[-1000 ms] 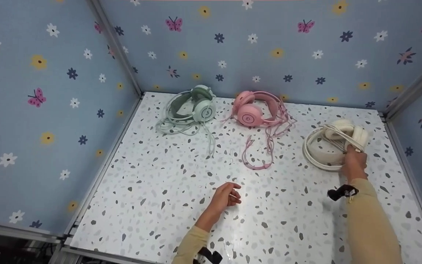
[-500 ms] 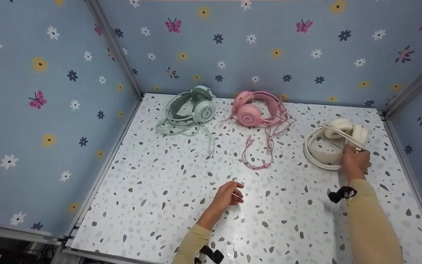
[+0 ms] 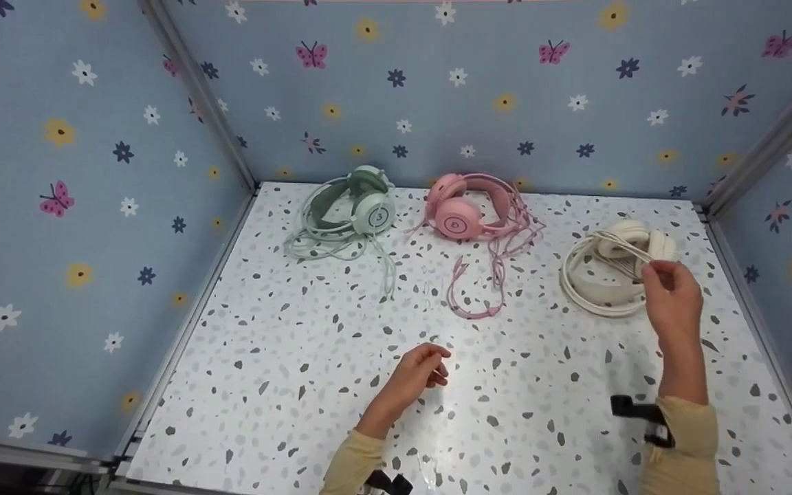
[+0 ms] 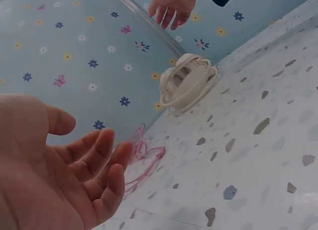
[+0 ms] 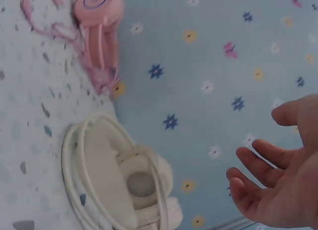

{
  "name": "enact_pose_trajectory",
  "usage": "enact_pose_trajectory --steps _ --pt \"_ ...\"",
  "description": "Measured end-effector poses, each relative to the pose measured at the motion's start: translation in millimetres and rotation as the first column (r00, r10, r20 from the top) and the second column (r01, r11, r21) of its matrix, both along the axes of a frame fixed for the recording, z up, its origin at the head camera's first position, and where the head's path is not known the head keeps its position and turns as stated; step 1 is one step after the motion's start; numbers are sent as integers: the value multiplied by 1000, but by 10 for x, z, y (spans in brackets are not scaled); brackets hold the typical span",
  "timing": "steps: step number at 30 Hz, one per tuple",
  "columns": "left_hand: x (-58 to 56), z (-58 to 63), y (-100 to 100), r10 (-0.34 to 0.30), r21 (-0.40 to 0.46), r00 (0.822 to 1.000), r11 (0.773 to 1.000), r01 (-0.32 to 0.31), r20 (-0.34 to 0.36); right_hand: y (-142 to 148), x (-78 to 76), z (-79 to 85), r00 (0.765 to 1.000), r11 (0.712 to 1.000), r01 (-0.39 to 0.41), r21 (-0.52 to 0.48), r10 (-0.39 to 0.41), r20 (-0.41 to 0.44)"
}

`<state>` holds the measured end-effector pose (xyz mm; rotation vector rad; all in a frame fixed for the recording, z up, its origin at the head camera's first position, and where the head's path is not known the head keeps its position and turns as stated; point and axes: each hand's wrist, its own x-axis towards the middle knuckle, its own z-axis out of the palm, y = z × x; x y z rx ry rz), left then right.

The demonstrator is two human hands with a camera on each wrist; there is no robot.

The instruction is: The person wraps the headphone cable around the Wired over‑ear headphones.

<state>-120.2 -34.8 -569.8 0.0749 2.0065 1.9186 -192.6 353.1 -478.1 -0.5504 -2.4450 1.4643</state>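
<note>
White headphones [image 3: 602,292] with their cable looped round them lie at the right of the table. My right hand [image 3: 674,299] is raised above them, fingers loosely bent and nothing between them; the right wrist view shows the hand [image 5: 278,170] apart from the headphones [image 5: 107,165]. My left hand [image 3: 418,372] hovers over the middle front of the table, its fingers relaxed and holding nothing. In the left wrist view, the left palm [image 4: 44,170] faces up beside the pink cable [image 4: 149,153] in the background.
Pink headphones [image 3: 461,218] stand at the back middle, their cable trailing forward. Green headphones [image 3: 374,213] with a coiled cable are to their left. Patterned blue panels [image 3: 430,89] wall in the speckled table [image 3: 300,412] at the back and both sides.
My right hand has let go of the white headphones and lifted up off them. They stay in place on the table. The left hand has hardly moved.
</note>
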Motion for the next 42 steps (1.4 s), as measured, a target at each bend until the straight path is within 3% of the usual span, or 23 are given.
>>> enact_pose_trajectory --steps 2,4,5,6,7,8,10,11,12,14,17,20,24,28,30,33,36,39,42 --pt "23 69 -51 -45 -56 997 998 41 -58 -201 200 -11 994 993 -105 49 106 -24" --pt "50 122 -121 -88 -173 989 983 66 -119 -384 382 -130 972 969 -231 91 234 -20" --pt "68 135 -159 -108 -261 984 963 68 -142 -466 465 -215 953 947 -302 112 304 7" --pt "88 137 -198 -129 -364 978 929 63 -161 -539 544 -308 927 917 -376 130 372 55" --pt "107 134 -235 -151 -470 974 881 55 -170 -604 611 -410 894 883 -447 143 435 106" --pt "126 123 -272 -173 -575 970 817 45 -171 -665 666 -513 861 849 -505 156 484 153" --pt "160 64 -330 -198 -742 968 670 20 -152 -766 755 -691 802 789 -589 177 542 252" --pt "174 25 -349 -204 -794 968 608 8 -146 -806 785 -765 780 770 -613 179 552 294" --pt "186 -17 -365 -207 -828 968 560 -3 -144 -837 807 -829 764 759 -627 176 555 330" --pt "210 -85 -381 -201 -861 968 507 -25 -147 -883 823 -927 747 749 -638 181 545 381" --pt "243 -140 -381 -191 -868 967 493 -55 -170 -919 786 -994 726 729 -656 198 536 432" --pt "267 -174 -372 -190 -876 963 476 -78 -189 -941 678 -959 702 696 -682 224 537 468" --pt "281 -260 -359 -181 -886 962 451 -105 -206 -998 367 -804 672 646 -720 255 556 489" --pt "289 -299 -330 -171 -891 960 435 -128 -221 -1100 -208 -681 682 578 -732 361 618 392" --pt "283 -292 -310 -170 -894 955 422 -153 -243 -1169 -573 -642 699 566 -710 420 641 318" --pt "265 -259 -276 -170 -885 938 415 -210 -302 -1300 -1118 -595 728 579 -668 467 637 251" --pt "242 -211 -237 -167 -867 920 427 -256 -353 -1416 -1549 -586 743 598 -657 459 617 259" --pt "214 -163 -198 -170 -848 905 448 -282 -391 -1483 -1829 -614 746 603 -662 446 592 306" --pt "185 -126 -165 -180 -822 882 479 -308 -435 -1502 -1999 -659 759 607 -651 456 544 359"
